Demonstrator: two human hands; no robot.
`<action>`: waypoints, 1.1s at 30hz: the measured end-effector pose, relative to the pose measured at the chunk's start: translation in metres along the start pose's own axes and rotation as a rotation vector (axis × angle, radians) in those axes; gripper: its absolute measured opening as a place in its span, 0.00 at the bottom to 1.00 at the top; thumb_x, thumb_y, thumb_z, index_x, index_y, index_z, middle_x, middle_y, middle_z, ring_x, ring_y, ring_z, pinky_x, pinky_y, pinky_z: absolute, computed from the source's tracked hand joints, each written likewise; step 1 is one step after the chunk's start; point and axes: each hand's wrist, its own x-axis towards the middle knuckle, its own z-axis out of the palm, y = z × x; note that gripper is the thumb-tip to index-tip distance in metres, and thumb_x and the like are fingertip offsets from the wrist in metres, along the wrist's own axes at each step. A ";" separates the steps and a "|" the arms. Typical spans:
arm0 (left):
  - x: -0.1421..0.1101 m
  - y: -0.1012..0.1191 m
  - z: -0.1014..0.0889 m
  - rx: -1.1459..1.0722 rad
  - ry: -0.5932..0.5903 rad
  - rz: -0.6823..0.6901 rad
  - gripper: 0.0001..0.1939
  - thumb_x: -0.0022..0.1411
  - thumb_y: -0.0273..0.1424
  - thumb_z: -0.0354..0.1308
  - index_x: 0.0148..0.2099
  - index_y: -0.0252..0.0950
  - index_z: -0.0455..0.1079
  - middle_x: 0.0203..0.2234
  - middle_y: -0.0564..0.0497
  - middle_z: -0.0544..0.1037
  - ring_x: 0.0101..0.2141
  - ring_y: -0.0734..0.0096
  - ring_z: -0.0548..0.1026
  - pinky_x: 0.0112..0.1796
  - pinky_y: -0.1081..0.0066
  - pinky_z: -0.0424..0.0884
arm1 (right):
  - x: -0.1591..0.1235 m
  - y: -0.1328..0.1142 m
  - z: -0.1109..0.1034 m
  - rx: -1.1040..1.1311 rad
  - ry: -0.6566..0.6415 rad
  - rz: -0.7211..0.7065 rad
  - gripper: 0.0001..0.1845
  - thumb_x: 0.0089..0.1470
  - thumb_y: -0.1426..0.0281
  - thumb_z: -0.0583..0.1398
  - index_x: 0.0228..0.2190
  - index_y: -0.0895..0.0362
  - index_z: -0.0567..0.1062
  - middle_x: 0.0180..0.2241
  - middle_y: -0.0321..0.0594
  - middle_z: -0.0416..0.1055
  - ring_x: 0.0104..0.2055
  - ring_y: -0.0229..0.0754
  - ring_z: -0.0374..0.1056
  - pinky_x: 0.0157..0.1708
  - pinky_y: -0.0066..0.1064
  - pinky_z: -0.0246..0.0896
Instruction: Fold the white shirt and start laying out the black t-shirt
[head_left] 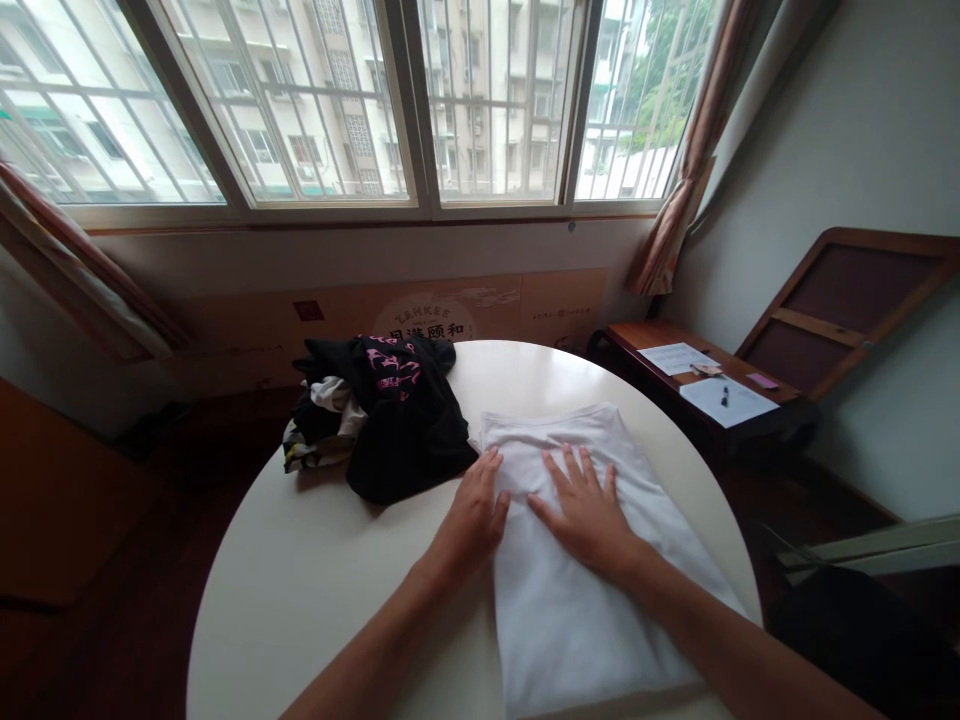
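A white folded garment (pixel 570 590) lies flat on the round white table (pixel 315 580). My left hand (pixel 474 518) rests on its left edge with fingers stretched out. My right hand (pixel 583 510) lies flat on the cloth beside it, fingers spread. Neither hand holds anything. A heap of dark clothes (pixel 382 412), black with pink print, sits on the table just left of the white garment.
A low wooden side table (pixel 645 340) with papers (pixel 726 400) and a pen stands at the right. A wooden frame (pixel 847 305) leans on the right wall. A barred window (pixel 360 100) and curtains (pixel 690 170) are behind; cardboard (pixel 450 310) lines the wall below.
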 end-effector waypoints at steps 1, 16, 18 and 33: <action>0.000 0.000 -0.001 0.019 0.030 -0.005 0.28 0.75 0.35 0.46 0.72 0.29 0.60 0.70 0.32 0.64 0.71 0.50 0.61 0.70 0.48 0.59 | 0.009 0.003 0.001 0.002 -0.009 0.011 0.43 0.70 0.45 0.50 0.76 0.53 0.51 0.78 0.52 0.38 0.79 0.67 0.30 0.70 0.73 0.26; -0.003 0.007 -0.002 0.182 -0.090 -0.156 0.30 0.71 0.31 0.50 0.71 0.26 0.60 0.70 0.31 0.64 0.70 0.46 0.62 0.68 0.46 0.59 | 0.144 0.115 -0.004 0.001 0.024 0.066 0.42 0.69 0.42 0.46 0.75 0.48 0.52 0.78 0.45 0.40 0.79 0.62 0.34 0.70 0.72 0.29; -0.002 0.012 -0.005 0.209 -0.116 -0.164 0.29 0.70 0.30 0.51 0.70 0.26 0.62 0.70 0.32 0.64 0.70 0.47 0.62 0.69 0.47 0.59 | 0.161 0.124 -0.004 0.001 0.024 0.054 0.43 0.69 0.42 0.46 0.75 0.48 0.52 0.78 0.44 0.40 0.79 0.62 0.35 0.70 0.72 0.30; 0.005 0.013 -0.023 0.260 -0.009 -0.159 0.22 0.68 0.22 0.53 0.63 0.31 0.70 0.66 0.35 0.70 0.66 0.51 0.68 0.65 0.50 0.65 | 0.202 0.144 0.009 0.049 0.256 -0.011 0.36 0.68 0.46 0.50 0.66 0.55 0.67 0.72 0.53 0.60 0.74 0.62 0.52 0.69 0.67 0.43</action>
